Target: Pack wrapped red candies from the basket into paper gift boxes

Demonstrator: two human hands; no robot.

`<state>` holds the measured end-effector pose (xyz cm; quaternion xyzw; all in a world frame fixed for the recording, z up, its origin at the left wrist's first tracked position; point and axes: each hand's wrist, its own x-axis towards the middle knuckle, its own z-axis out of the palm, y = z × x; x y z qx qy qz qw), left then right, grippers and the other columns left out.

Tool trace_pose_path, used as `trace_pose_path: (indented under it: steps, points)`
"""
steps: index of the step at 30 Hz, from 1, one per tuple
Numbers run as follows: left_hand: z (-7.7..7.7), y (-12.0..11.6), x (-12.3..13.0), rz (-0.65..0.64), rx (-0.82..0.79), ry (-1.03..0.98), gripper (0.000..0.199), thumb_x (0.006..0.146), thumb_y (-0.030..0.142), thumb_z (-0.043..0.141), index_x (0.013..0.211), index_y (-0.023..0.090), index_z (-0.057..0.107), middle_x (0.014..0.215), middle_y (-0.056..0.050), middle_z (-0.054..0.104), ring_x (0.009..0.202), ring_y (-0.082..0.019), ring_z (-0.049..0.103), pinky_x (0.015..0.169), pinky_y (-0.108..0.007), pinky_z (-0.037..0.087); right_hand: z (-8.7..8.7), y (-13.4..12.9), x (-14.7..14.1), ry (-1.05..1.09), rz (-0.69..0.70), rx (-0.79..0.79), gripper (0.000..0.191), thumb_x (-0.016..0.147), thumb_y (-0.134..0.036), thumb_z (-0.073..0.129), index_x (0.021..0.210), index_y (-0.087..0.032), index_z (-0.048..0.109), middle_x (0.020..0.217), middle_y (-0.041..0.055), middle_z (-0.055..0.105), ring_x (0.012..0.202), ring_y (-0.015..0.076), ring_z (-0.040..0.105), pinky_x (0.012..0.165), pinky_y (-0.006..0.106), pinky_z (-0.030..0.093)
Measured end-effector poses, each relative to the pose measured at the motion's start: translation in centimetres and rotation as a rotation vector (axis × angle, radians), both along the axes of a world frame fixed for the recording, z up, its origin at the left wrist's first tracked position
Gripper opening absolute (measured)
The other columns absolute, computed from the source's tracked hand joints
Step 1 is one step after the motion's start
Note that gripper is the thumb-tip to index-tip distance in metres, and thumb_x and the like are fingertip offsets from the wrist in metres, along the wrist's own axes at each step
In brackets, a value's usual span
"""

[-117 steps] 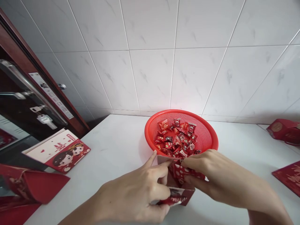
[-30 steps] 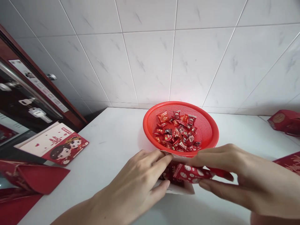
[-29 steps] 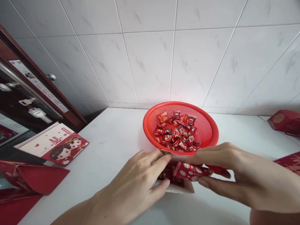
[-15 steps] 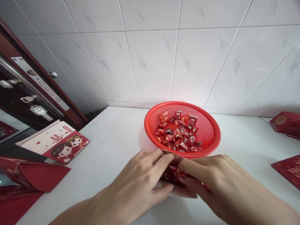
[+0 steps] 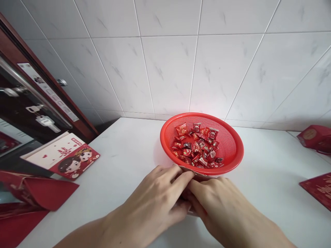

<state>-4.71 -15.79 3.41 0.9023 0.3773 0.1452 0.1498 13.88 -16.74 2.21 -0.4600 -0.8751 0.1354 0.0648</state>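
On the white counter [image 5: 125,151] below tiles [image 5: 169,70], left hand [image 5: 162,193] clasps a box [image 5: 201,177] (right hand [image 5: 216,196]: grip, can't tell).

Bare hands [image 5: 160,197], bare forearms [image 5: 100,229] (dark spot [image 5: 120,242] on left)

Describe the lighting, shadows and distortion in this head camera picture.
Head view throughout: tiled wall dimmer toward upper left; soft shadow on the white table left of the red basket; dark door leaning steeply, perhaps wide-angle distortion.

White tabletop [image 5: 126,148], red basket [image 5: 229,144], printed carton [image 5: 69,155] and red box [image 5: 49,193] left, red card [image 5: 319,189] right
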Motion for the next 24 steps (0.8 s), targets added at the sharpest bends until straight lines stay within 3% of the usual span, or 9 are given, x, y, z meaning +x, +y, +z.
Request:
trace_pose_path:
  steps: [4, 11, 15, 18, 21, 24]
  points:
    - [0.0, 0.0, 0.1, 0.009, 0.006, 0.009, 0.033, 0.089, 0.014, 0.074, 0.119, 0.022, 0.063, 0.117, -0.004, 0.071, 0.101, -0.025, 0.069, 0.091, -0.041, 0.056, 0.2, 0.3, 0.3, 0.052, 0.025, -0.048, 0.029, 0.075, 0.007, 0.054, 0.086, -0.017, 0.067, 0.084, 0.0041, 0.075, 0.062, 0.0147, 0.062, 0.054, 0.026, 0.033]
    - [0.1, 0.2, 0.0, -0.001, -0.01, 0.007, 0.024, 0.094, 0.014, 0.066, 0.116, 0.023, 0.064, 0.112, -0.002, 0.071, 0.098, -0.023, 0.069, 0.088, -0.038, 0.055, 2.6, -0.4, 2.8, 0.264, -0.009, -0.106, 0.012, 0.094, -0.013, 0.06, 0.092, -0.023, 0.066, 0.094, 0.0024, 0.074, 0.077, 0.0171, 0.069, 0.066, 0.026, 0.052]
    - [0.4, 0.3, 0.0, -0.005, -0.024, 0.007, 0.027, 0.093, 0.014, 0.067, 0.119, 0.023, 0.063, 0.115, -0.003, 0.071, 0.1, -0.023, 0.069, 0.091, -0.038, 0.055, 3.8, -1.1, 5.4, 0.389, 0.006, -0.08, 0.031, 0.092, -0.017, 0.061, 0.118, -0.032, 0.069, 0.104, 0.0034, 0.077, 0.086, 0.0201, 0.074, 0.069, 0.026, 0.061]
    - [0.3, 0.5, 0.0, 0.02, -0.037, -0.001, 0.031, 0.094, 0.018, 0.067, 0.124, 0.024, 0.063, 0.118, -0.004, 0.071, 0.103, -0.024, 0.069, 0.093, -0.039, 0.056, 4.2, -0.7, 6.7, 0.494, 0.047, -0.022, 0.05, 0.094, -0.019, 0.059, 0.141, -0.032, 0.062, 0.121, 0.0074, 0.077, 0.102, 0.026, 0.076, 0.083, 0.033, 0.065]
    - [0.2, 0.8, -0.1, 0.028, -0.049, -0.031, 0.033, 0.095, 0.02, 0.065, 0.128, 0.026, 0.064, 0.12, -0.004, 0.072, 0.106, -0.023, 0.069, 0.095, -0.037, 0.056, 4.7, 0.5, 6.7, 0.511, 0.07, -0.025, 0.047, 0.095, -0.016, 0.057, 0.139, -0.031, 0.066, 0.127, 0.0066, 0.076, 0.111, 0.0256, 0.074, 0.094, 0.035, 0.063]
    - [0.1, 1.1, -0.2, 0.032, -0.052, -0.057, 0.03, 0.095, 0.019, 0.065, 0.124, 0.027, 0.067, 0.118, -0.003, 0.073, 0.108, -0.022, 0.069, 0.095, -0.034, 0.056, 4.9, 1.7, 6.0, 0.529, 0.092, -0.111, 0.039, 0.095, -0.015, 0.06, 0.129, -0.029, 0.071, 0.119, 0.0044, 0.078, 0.103, 0.0218, 0.075, 0.088, 0.031, 0.064]
